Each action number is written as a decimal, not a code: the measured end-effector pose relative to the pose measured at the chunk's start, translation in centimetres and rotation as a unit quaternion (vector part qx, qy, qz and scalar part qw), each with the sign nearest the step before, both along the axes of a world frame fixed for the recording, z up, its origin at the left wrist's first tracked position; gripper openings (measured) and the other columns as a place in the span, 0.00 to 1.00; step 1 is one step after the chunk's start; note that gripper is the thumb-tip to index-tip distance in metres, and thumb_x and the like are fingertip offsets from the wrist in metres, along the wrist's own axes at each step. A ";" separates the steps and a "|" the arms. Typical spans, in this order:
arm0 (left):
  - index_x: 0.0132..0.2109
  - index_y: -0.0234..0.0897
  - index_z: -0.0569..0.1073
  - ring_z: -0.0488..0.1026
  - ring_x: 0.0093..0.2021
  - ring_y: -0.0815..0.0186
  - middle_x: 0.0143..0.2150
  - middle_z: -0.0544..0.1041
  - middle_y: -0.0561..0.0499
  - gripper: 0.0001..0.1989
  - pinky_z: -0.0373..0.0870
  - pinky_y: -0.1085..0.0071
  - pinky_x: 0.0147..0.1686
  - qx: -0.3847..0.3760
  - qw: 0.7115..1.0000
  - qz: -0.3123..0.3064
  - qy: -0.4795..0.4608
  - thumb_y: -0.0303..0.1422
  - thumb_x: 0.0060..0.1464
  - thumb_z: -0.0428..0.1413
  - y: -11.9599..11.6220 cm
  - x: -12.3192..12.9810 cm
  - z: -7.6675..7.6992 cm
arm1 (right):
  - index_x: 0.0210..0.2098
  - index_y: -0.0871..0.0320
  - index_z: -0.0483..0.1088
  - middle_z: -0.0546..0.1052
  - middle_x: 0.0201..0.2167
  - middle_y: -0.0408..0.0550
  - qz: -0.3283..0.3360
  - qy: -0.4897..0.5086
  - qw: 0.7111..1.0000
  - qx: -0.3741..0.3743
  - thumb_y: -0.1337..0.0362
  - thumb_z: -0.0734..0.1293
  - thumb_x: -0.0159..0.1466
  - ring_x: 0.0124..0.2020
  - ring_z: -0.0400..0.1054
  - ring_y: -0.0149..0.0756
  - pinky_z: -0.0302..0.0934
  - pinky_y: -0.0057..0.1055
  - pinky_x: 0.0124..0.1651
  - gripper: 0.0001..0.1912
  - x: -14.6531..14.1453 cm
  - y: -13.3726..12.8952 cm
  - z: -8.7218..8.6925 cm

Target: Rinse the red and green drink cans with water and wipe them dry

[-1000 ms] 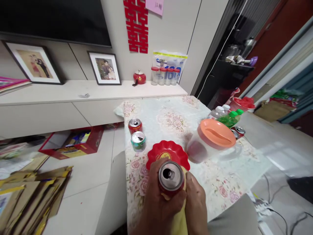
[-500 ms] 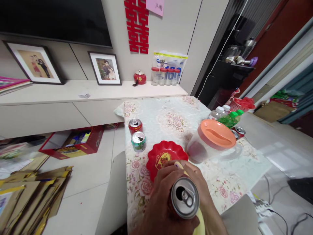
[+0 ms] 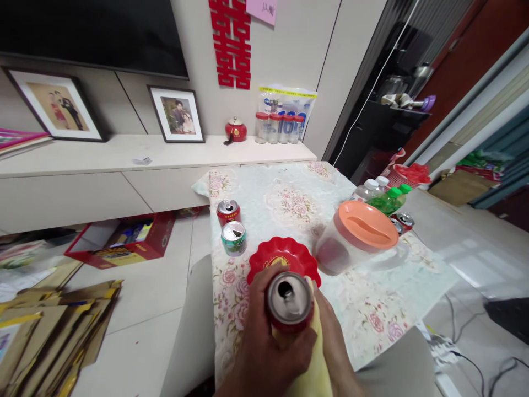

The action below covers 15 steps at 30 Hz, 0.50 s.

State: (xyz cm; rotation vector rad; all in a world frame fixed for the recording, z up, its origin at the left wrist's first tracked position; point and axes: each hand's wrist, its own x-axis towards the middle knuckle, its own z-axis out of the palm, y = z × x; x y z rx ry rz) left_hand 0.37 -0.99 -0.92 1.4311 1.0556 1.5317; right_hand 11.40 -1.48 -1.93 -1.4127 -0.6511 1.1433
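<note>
- Gripping is done by the left hand (image 3: pixel 270 350): fingers curled round a red can (image 3: pixel 290 303), thumb laid across its near side, no gap seen.
- Right hand (image 3: pixel 334 339) placed along the right side of a yellow cloth-like item (image 3: pixel 313 379); fingers mostly hidden, so how far they are closed, and whether the item is gripped or just pressed, cannot be told.
- Item seen between the two hands, its upper end just beside the can; material cannot be made out.
- Can shown roughly upright, viewed from above, its drinking hole open; top slightly blurred. The near edge of a red scalloped plate (image 3: pixel 303 256) is overlapped in view; height above the plate cannot be told.
- Progress, as judged: can opened, taken in hand, item brought up to its side. Handling looks under way; how much has been covered cannot be told.
- Left: neither can nor item has been set down yet; both are in or against the hands.
- Not in hand: another red can (image 3: pixel 228 214) and a green can (image 3: pixel 233 240), both opened, stood on the floral-covered worktop (image 3: pixel 260 187) left of the plate; pitcher (image 3: pixel 335 248) with orange lid (image 3: pixel 367 225) stood at its right.
</note>
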 end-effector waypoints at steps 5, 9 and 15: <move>0.61 0.46 0.70 0.81 0.49 0.56 0.53 0.78 0.48 0.30 0.82 0.60 0.49 -0.009 1.000 -0.014 0.000 0.40 0.53 0.70 0.0 -0.3 -0.9 | 0.37 0.56 0.82 0.84 0.34 0.50 0.011 0.027 0.999 -0.023 0.34 0.67 0.64 0.37 0.78 0.44 0.74 0.35 0.42 0.31 -0.5 -0.7 0.8; 0.60 0.44 0.70 0.79 0.50 0.54 0.52 0.76 0.46 0.29 0.80 0.56 0.51 0.025 0.999 -0.015 0.040 0.43 0.55 0.68 0.4 -0.6 -0.8 | 0.48 0.55 0.83 0.84 0.49 0.52 0.013 -0.020 0.999 0.034 0.37 0.68 0.66 0.52 0.77 0.47 0.71 0.39 0.57 0.29 -0.4 -1.5 2.4; 0.63 0.49 0.69 0.79 0.52 0.51 0.53 0.76 0.47 0.31 0.80 0.54 0.51 0.050 0.994 -0.096 0.033 0.38 0.53 0.67 0.4 -0.2 0.4 | 0.48 0.53 0.84 0.84 0.50 0.53 0.042 -0.052 0.995 0.069 0.40 0.69 0.66 0.51 0.78 0.47 0.71 0.38 0.56 0.25 1.1 -0.8 5.2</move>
